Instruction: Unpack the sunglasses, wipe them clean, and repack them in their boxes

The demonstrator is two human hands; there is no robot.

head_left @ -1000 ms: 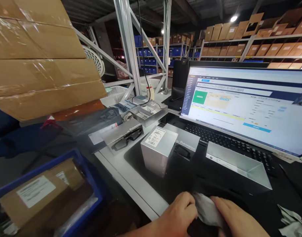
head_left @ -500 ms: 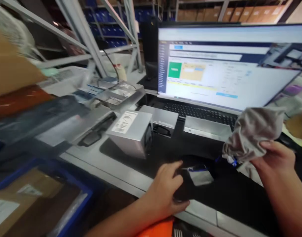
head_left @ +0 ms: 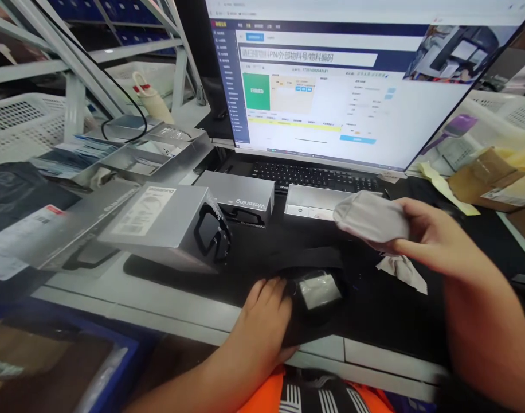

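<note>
In my right hand (head_left: 430,235) is a soft grey cloth pouch (head_left: 372,218), pinched between thumb and fingers above the black mat (head_left: 374,321). A crumpled pale piece (head_left: 402,272) hangs or lies just below the pouch. My left hand (head_left: 266,318) is closed at the near edge of the mat, its fingers together against a dark object that blends into the black surface. Beside those fingertips is a small clear packet (head_left: 319,291) with something whitish inside. A silver box (head_left: 168,221) with a label and printed glasses stands to the left.
Behind are a flatter silver box (head_left: 241,189), a silver-white box (head_left: 312,198), a keyboard (head_left: 309,175) and a large monitor (head_left: 314,86). A divided tray (head_left: 155,152) stands left, a blue bin (head_left: 129,355) lower left, and a cardboard box (head_left: 481,178) right.
My right hand has moved left with the pouch, which now lies flatter in the grip. The fingers of my left hand have drawn together. The camera view has shifted, and the screen is sharper.
</note>
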